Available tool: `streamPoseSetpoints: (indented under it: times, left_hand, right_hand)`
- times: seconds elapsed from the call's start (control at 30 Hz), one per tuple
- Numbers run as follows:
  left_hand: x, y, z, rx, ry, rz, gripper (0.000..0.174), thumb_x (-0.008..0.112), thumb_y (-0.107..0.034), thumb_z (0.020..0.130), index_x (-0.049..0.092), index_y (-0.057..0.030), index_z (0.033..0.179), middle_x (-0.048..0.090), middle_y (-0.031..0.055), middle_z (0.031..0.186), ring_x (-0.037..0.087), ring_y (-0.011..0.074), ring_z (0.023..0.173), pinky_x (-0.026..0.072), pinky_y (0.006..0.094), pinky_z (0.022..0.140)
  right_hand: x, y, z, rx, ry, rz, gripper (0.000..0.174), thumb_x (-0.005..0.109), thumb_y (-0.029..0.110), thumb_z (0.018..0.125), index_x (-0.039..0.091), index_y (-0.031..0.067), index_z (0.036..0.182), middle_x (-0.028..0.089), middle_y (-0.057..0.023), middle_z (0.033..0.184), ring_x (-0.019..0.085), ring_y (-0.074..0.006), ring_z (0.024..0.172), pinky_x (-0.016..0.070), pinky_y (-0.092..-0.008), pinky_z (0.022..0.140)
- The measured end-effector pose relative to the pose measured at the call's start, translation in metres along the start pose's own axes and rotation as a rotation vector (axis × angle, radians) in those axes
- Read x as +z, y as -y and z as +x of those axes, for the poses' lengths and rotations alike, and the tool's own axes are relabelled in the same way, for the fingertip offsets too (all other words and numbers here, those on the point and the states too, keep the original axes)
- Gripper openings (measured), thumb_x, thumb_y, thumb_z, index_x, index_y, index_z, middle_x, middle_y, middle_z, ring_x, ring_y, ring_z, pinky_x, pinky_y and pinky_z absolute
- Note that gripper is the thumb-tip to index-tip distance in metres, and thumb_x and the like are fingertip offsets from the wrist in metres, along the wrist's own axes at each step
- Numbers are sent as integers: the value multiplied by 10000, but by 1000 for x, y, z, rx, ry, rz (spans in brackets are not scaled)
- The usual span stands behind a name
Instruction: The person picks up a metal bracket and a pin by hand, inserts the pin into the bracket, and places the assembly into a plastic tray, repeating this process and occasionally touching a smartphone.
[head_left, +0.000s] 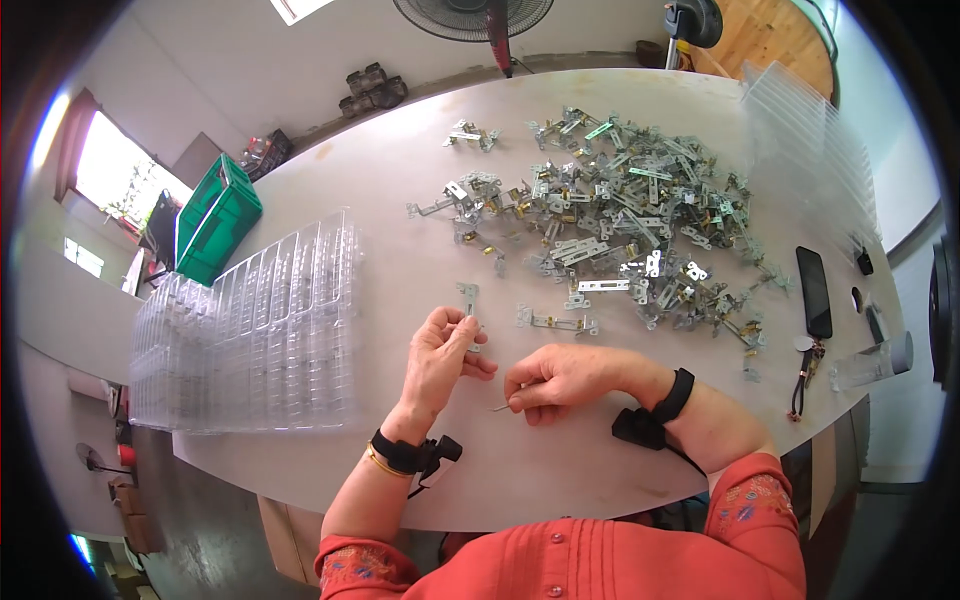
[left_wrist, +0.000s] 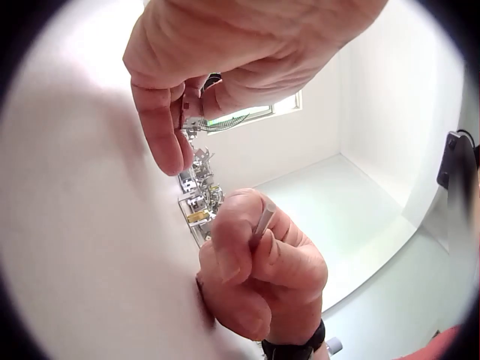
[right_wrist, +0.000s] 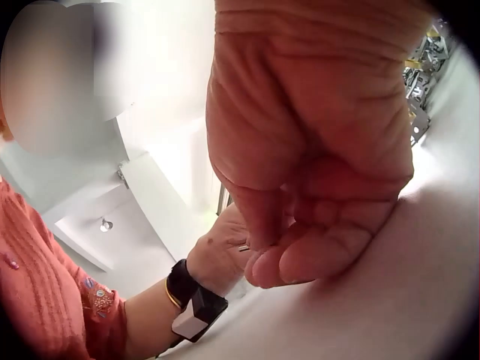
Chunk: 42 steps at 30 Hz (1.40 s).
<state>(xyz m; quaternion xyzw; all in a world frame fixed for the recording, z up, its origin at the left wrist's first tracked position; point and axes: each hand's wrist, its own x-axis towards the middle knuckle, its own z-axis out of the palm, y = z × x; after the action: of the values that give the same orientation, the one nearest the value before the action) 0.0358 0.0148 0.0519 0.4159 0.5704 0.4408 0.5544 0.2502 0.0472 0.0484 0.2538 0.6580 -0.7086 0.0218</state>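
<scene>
My left hand [head_left: 438, 358] pinches a flat, pale metal bracket [head_left: 468, 296] between thumb and fingers, its slotted end pointing up the table. Just to the right, my right hand [head_left: 562, 378] holds a thin metal pin [left_wrist: 264, 219] between thumb and forefinger; its other fingers are curled in. The pin's tip pokes out toward the left hand, apart from the bracket. Beyond the hands lies a metal bracket with a brass-coloured part [head_left: 556, 322]. Behind it spreads a large heap of similar metal brackets [head_left: 650, 225].
Stacked clear plastic trays [head_left: 305, 330] stand at the left, with a green crate [head_left: 222, 228] behind them. More clear trays [head_left: 810, 150] lean at the far right. A phone [head_left: 814, 292] and a clear bottle [head_left: 870, 368] lie near the right edge.
</scene>
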Motion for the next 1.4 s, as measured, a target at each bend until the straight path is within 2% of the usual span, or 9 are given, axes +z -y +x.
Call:
streamPoseSetpoints:
  times: [0.3, 0.6, 0.7, 0.77, 0.87, 0.97, 1.13, 1.27, 1.4]
  left_hand:
    - [-11, -14, -9, -147, 45, 87, 251, 613, -254, 997, 555, -19, 1063, 636, 88, 888, 642, 142, 526, 563, 273, 488]
    - [-17, -20, -9, -190, -8, 456, 239, 630, -249, 968, 596, -12, 968, 583, 40, 755, 510, 85, 440, 408, 245, 379]
    - [-13, -19, -12, -137, -161, 631, 255, 647, -248, 937, 600, -1, 977, 617, 81, 804, 573, 136, 536, 485, 304, 480]
    - [-24, 3, -2, 354, -258, 957, 286, 684, -253, 898, 623, 12, 987, 657, 124, 880, 638, 216, 696, 520, 366, 624]
    - [-18, 6, 2, 360, -268, 979, 276, 686, -244, 875, 640, 8, 979, 661, 154, 900, 645, 293, 844, 509, 417, 762]
    - [-13, 8, 4, 269, -243, 956, 246, 666, -224, 880, 638, 8, 955, 656, 202, 868, 655, 330, 835, 515, 426, 741]
    - [-18, 24, 9, 451, -246, 1027, 201, 620, -185, 915, 617, 16, 906, 661, 220, 875, 647, 397, 823, 512, 466, 740]
    - [-17, -14, -23, 495, -281, 931, 166, 634, -148, 916, 622, 16, 901, 660, 203, 862, 647, 378, 781, 514, 436, 716]
    - [-49, -60, -55, 585, -453, 786, 115, 693, -93, 903, 667, 9, 951, 659, 137, 808, 626, 198, 683, 504, 320, 637]
  right_hand:
    - [-5, -6, 1, -21, 52, 27, 196, 599, 234, 1000, 675, 62, 1056, 709, -35, 900, 672, -106, 769, 546, -266, 682]
    - [-4, -10, 3, -39, 39, 15, 185, 602, 211, 990, 677, 47, 1029, 702, -34, 878, 670, -105, 746, 544, -261, 667]
    - [-4, -11, 4, -42, 35, 20, 183, 603, 208, 990, 676, 44, 1023, 703, -35, 874, 671, -105, 744, 544, -262, 663]
    - [-4, -11, 3, -42, 33, 16, 183, 604, 208, 990, 676, 43, 1020, 704, -35, 869, 672, -107, 741, 544, -263, 661]
    - [-7, -10, 5, -73, 52, -50, 189, 606, 212, 993, 676, 38, 1013, 708, -42, 853, 674, -115, 729, 546, -266, 656]
    - [-6, -9, 6, -45, 36, -80, 206, 601, 218, 1005, 680, 28, 1014, 714, -47, 840, 684, -122, 731, 556, -272, 662]
    - [-3, 1, 1, -26, 12, -102, 215, 603, 223, 998, 678, 21, 1007, 709, -47, 817, 682, -122, 720, 552, -272, 648]
    - [-3, 4, 1, 19, -16, -64, 202, 611, 219, 1002, 680, 29, 1004, 712, -35, 837, 683, -108, 731, 548, -257, 655]
    - [-4, -1, 3, 49, -13, -6, 180, 616, 203, 1003, 680, 35, 993, 713, -32, 864, 690, -106, 734, 543, -253, 654]
